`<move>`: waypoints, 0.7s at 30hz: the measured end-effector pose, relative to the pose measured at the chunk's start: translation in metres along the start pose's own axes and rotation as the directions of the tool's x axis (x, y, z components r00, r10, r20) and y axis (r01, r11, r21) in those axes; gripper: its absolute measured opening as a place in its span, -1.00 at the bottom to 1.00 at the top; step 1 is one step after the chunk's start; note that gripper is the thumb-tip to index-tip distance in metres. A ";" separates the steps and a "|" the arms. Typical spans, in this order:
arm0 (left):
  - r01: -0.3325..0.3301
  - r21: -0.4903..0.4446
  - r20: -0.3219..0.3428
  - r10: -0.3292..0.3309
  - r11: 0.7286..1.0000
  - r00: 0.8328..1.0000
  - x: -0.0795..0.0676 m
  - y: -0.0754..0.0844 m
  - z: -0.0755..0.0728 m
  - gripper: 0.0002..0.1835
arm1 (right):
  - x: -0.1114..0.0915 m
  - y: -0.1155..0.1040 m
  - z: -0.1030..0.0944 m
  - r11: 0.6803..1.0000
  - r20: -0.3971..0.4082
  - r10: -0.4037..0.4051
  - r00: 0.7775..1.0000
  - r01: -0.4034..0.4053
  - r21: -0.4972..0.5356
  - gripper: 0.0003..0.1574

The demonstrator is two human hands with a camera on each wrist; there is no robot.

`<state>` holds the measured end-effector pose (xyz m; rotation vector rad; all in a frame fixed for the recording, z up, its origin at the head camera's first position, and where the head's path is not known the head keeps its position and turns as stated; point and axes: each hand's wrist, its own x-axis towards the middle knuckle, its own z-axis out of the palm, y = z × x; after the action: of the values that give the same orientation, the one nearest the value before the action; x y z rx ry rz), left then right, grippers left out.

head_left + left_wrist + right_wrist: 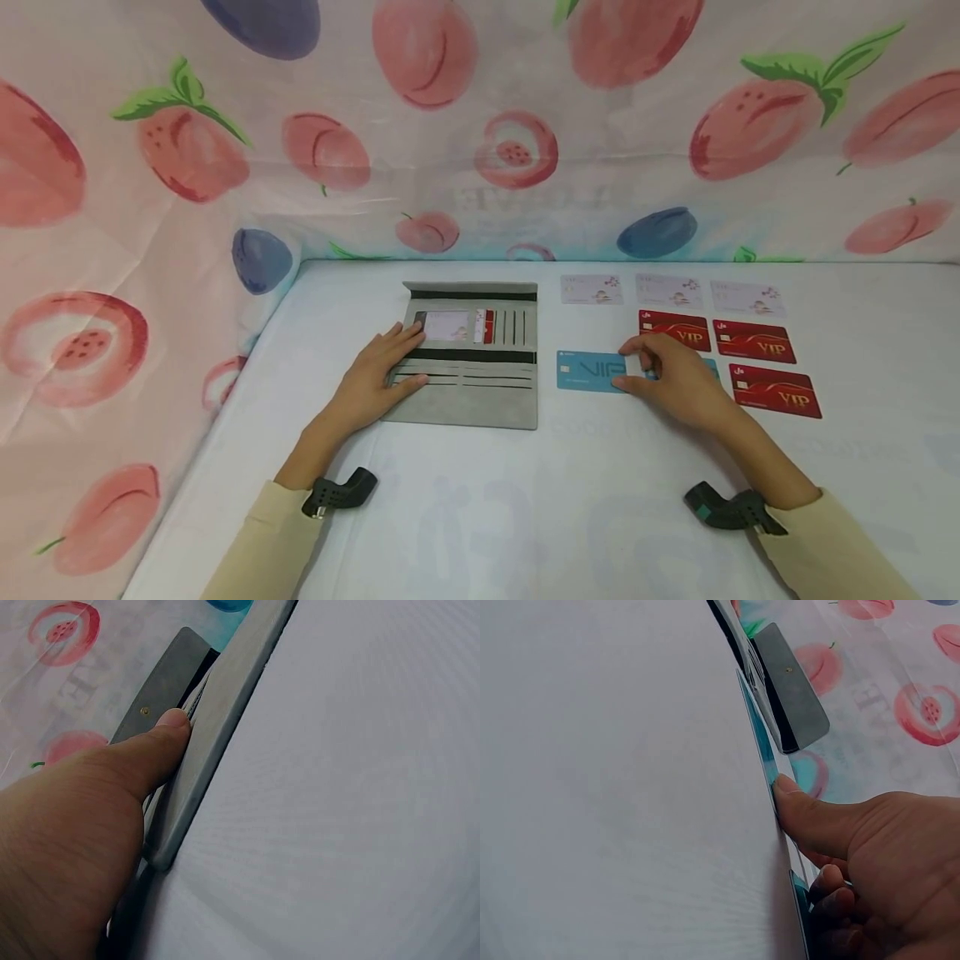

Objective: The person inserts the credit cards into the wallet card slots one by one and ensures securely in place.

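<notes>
A grey wallet [480, 407] lies unfolded on the white table, with a pale card [446, 326] in its window pocket and the ends of a white and a red card [489, 327] showing in the upright slots. My left hand [375, 371] rests on the wallet's left side, fingers stretched out and thumb [169, 735] over its edge. To the right, my right hand [678, 377] pinches the right end of a blue VIP card [588, 372], index finger at its upper edge and thumb at its lower edge. A second blue card [711, 367] is mostly hidden under that hand.
Three pale cards [667, 290] lie in a row at the back right. Closer in are three red VIP cards [776, 390], one partly behind my right hand. A fruit-print cloth [465, 167] hangs behind the table and down its left side.
</notes>
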<state>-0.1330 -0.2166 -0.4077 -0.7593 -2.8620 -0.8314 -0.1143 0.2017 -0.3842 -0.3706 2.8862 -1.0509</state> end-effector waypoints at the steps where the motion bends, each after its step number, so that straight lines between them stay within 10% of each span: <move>1: -0.002 0.002 -0.002 0.002 1.000 1.000 0.000 0.000 0.000 -0.29 | 0.000 0.000 0.000 1.000 0.005 0.000 1.000 0.000 -0.003 -0.46; 21: 0.026 0.005 0.015 -0.027 1.000 1.000 0.000 0.002 -0.001 -0.28 | -0.001 -0.004 0.000 0.998 -0.012 0.018 1.000 -0.017 0.056 -0.45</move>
<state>-0.1321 -0.2151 -0.4059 -0.7316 -2.8921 -0.8254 -0.1124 0.1992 -0.3818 -0.3361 2.8590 -1.1320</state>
